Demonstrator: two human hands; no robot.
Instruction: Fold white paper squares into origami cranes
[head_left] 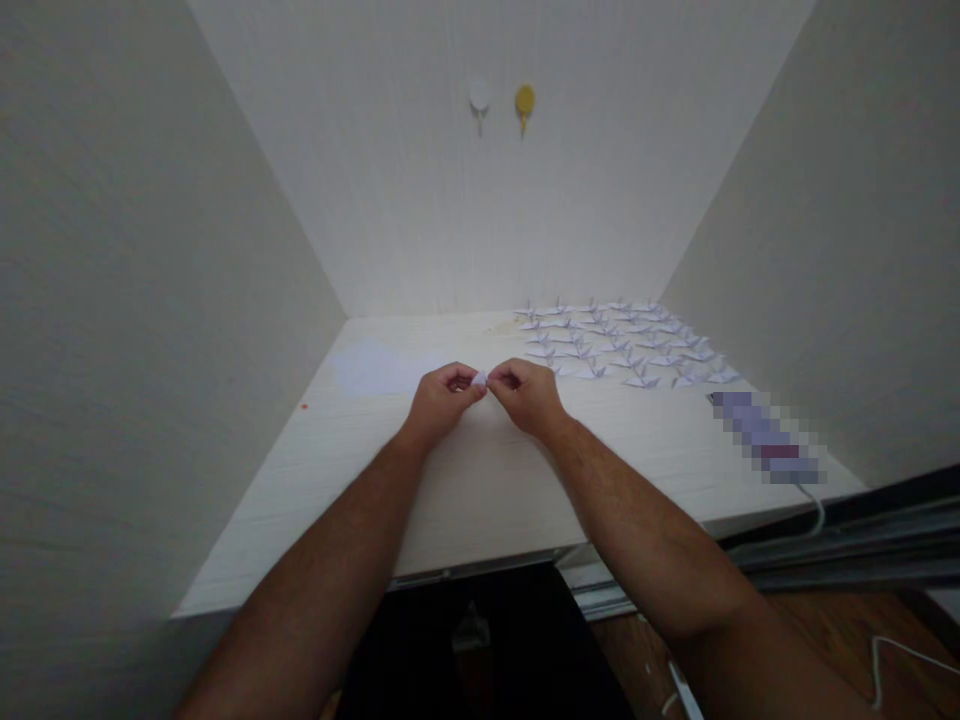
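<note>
A small folded piece of white paper [479, 379] is pinched between my two hands, just above the middle of the white table. My left hand [444, 402] grips its left side with thumb and fingers. From the right, my right hand [527, 395] pinches the paper's other edge with thumb and forefinger. The fingers cover much of the paper, so its exact folded shape is hard to make out. Behind and to the right stand several rows of folded white paper cranes [616, 340]. Left of my hands lie pale sheets of paper [379, 368].
The white table [480, 500] is enclosed by walls at the back and both sides. A blurred-out purple object [761, 435] with a white cable [819, 515] lies near the right edge. A white hook [479, 97] and a yellow hook [524, 100] hang on the back wall.
</note>
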